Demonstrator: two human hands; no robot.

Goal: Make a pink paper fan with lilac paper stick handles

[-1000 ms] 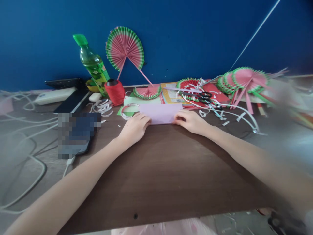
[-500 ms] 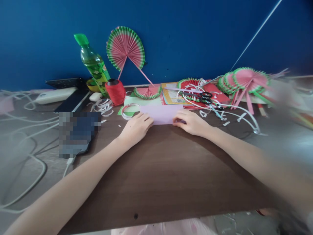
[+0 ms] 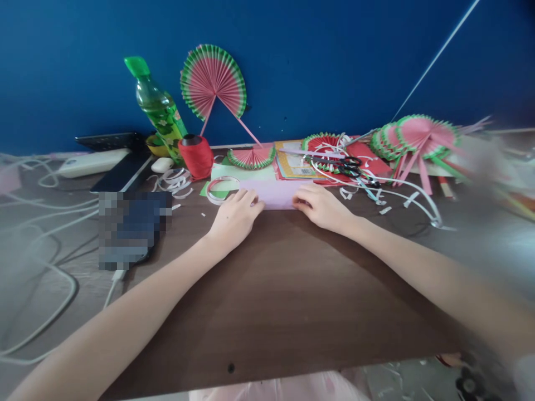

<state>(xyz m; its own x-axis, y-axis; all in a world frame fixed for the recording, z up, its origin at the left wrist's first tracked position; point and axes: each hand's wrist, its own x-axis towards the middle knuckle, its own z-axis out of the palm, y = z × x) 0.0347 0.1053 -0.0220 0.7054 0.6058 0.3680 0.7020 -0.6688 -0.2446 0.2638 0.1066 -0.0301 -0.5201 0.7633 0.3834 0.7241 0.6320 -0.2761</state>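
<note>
A sheet of light purple paper [image 3: 279, 195] lies at the middle of the table, between my two hands. My left hand [image 3: 239, 210] grips its left end, fingers curled over the near edge. Its right end is pinched by my right hand [image 3: 315, 205], thumb below and fingers bent. Just left of the paper rests a roll of clear tape [image 3: 221, 189], on pale green paper [image 3: 246, 175]. Behind the purple sheet lie a small folded watermelon fan [image 3: 252, 157] and a yellow packet [image 3: 297, 162].
At the left stand a green bottle [image 3: 161, 108] and a red thread spool [image 3: 196, 157], near a phone [image 3: 136, 228] with cables. A round paper fan [image 3: 214, 83] leans on the blue wall. Scissors [image 3: 349, 166], white strips and more fans [image 3: 426, 136] lie at the right.
The purple paper shows a narrower band front to back than before. Both hands stay at its ends, with their fingers slightly shifted; the view has moved a little.
</note>
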